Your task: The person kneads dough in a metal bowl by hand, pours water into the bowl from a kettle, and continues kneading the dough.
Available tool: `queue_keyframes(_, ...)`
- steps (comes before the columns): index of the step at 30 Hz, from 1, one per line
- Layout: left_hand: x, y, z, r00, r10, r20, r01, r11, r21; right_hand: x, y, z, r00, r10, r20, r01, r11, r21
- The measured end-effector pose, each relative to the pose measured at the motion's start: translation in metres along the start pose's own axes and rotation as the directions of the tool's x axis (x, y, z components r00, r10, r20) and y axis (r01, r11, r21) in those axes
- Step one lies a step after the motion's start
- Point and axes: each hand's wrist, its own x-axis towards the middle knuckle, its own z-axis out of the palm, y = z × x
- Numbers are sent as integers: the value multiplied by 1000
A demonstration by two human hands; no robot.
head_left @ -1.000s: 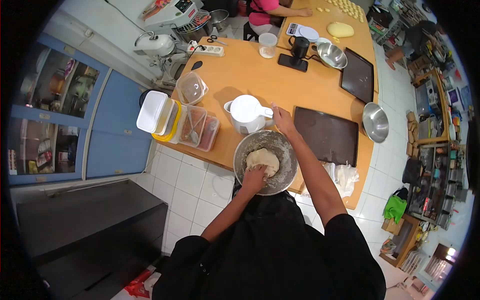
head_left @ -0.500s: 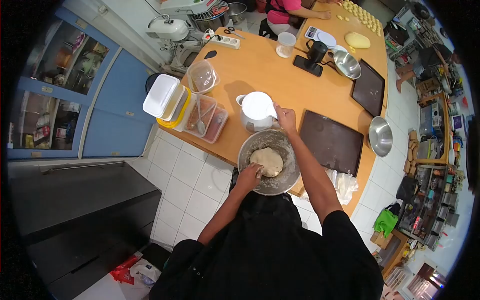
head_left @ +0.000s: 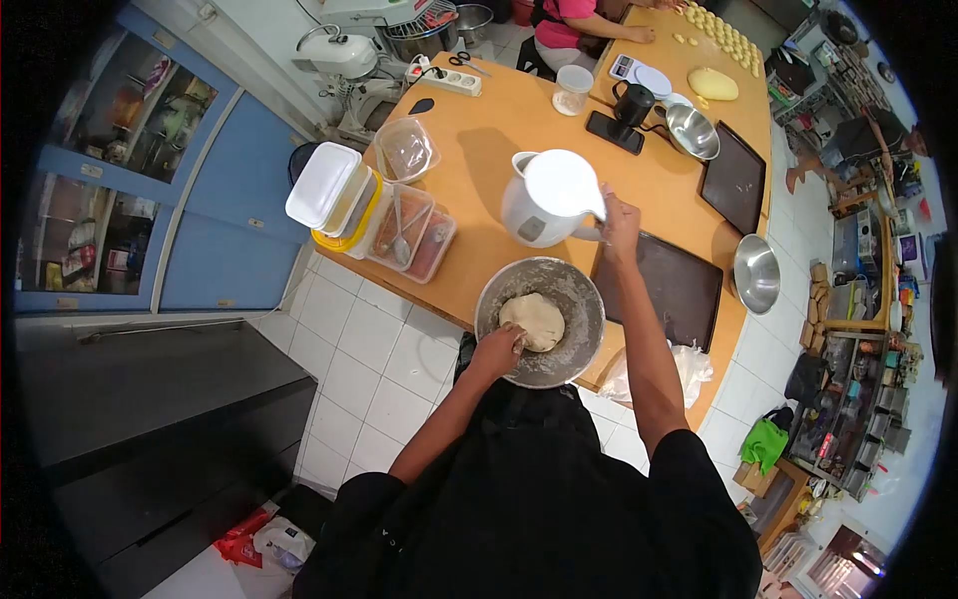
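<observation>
A pale ball of dough [head_left: 537, 317] sits in a steel mixing bowl [head_left: 584, 349] at the table's near edge, with sticky residue smeared on the bowl's inner wall. My left hand [head_left: 497, 351] reaches over the near-left rim, fingers curled against the side of the dough. My right hand [head_left: 621, 228] grips a white lidded jug [head_left: 544, 205] on its right side. The jug is held up just beyond the bowl, its shadow falling on the table to the left.
Stacked plastic containers [head_left: 349, 205] stand at the left edge. Dark baking trays [head_left: 679, 290] and a steel bowl [head_left: 757, 275] lie to the right. Farther off are a kitchen scale [head_left: 644, 75], a black mug [head_left: 633, 102] and shaped dough pieces [head_left: 723, 40] near another person [head_left: 574, 25].
My right hand has lifted the jug and moved it right, away from the bowl's far rim. My left hand stays at the dough.
</observation>
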Motion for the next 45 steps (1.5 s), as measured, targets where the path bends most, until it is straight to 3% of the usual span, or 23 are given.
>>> queue_keyframes(3,0,2,-2,1000,3,6,-3,1000,3,-2,-21,-26,999,-53,10,53,999,0)
queue_keyframes(6,2,-4,2,999,32,8,-32,999,18,-5,-38,-50,990,-116,-80,109,991,-81)
queue_keyframes(9,4,-16,11,998,68,1,-68,997,29,-18,-55,-76,990,-66,-121,56,995,-79)
queue_keyframes(16,6,-9,3,998,35,50,-36,999,10,-50,-69,-127,961,-268,-64,231,911,-342)
queue_keyframes(17,6,-10,4,998,43,39,-43,999,13,-55,-68,-135,976,-206,-75,167,919,-356)
queue_keyframes(20,9,-11,4,997,38,67,-39,999,16,-73,-86,-136,978,-208,-30,176,888,-424)
queue_keyframes(23,11,-27,15,990,134,42,-136,989,58,-80,-87,-144,961,-267,75,268,823,-502)
queue_keyframes(26,11,-26,16,994,99,39,-102,992,81,-82,-79,-153,955,-273,116,288,762,-580)
queue_keyframes(38,9,-21,13,998,64,28,-63,997,-40,-101,-92,-128,865,-345,364,501,602,-621)
queue_keyframes(45,9,-25,19,998,63,23,-63,998,-21,-104,-90,-123,809,-359,465,587,499,-637)
